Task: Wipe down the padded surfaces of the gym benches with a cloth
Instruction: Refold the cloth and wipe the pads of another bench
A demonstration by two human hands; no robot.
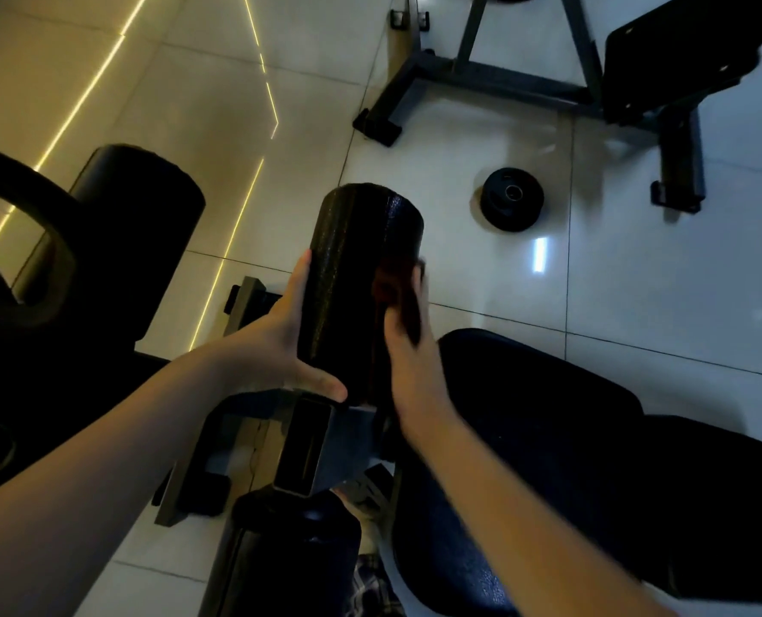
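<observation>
A black padded roller stands out from a bench frame in the middle of the view. My left hand grips its left side, thumb under the near end. My right hand presses a dark cloth against the roller's right side; the hand is blurred. The bench's black padded seat lies to the right, below my right arm. A second black roller sits to the left and a third at the bottom.
A square metal tube of the frame is below the roller. A black weight plate lies on the white tiled floor. Another bench's grey frame and black pad stand at the top right. A dark curved machine part is at the left.
</observation>
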